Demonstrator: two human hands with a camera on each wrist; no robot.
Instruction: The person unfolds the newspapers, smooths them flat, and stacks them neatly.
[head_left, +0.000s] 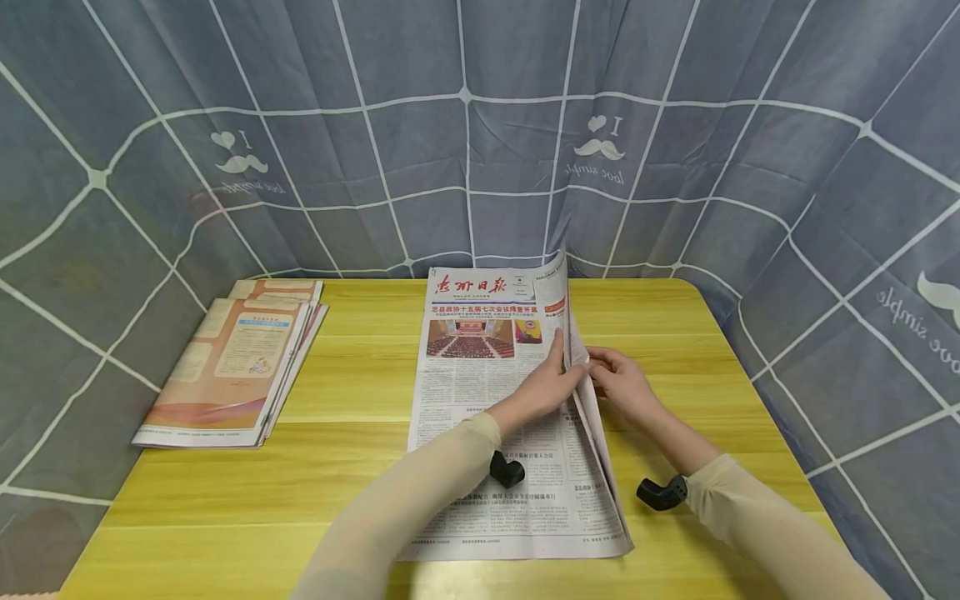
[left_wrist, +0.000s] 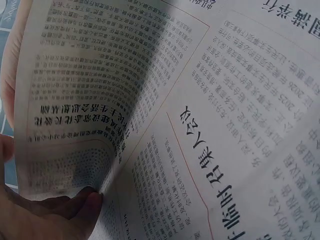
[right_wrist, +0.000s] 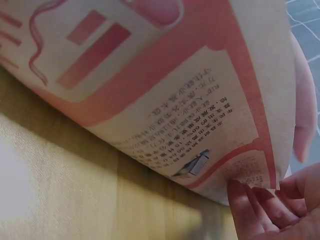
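Observation:
A newspaper (head_left: pixel 465 400) with a red masthead lies on the wooden table, its right side raised and bent up along the edge. At that raised edge, my left hand (head_left: pixel 546 387) pinches the paper from the printed front side. My right hand (head_left: pixel 626 387) is at the outer side of the same edge, close to the left fingertips. In the right wrist view, the right hand's fingers (right_wrist: pixel 247 205) and thumb grip the page's corner, below an orange-printed back page (right_wrist: pixel 190 115). The left wrist view shows the left fingers (left_wrist: pixel 82 210) against the curved inner page (left_wrist: pixel 75 100).
A stack of folded orange-and-white newspapers (head_left: pixel 225 367) lies at the left of the yellow wooden table (head_left: pixel 360 400). Grey checked curtain cloth (head_left: pixel 420 150) surrounds the table at the back and sides. Black wrist-worn devices (head_left: pixel 662 493) sit by both sleeves.

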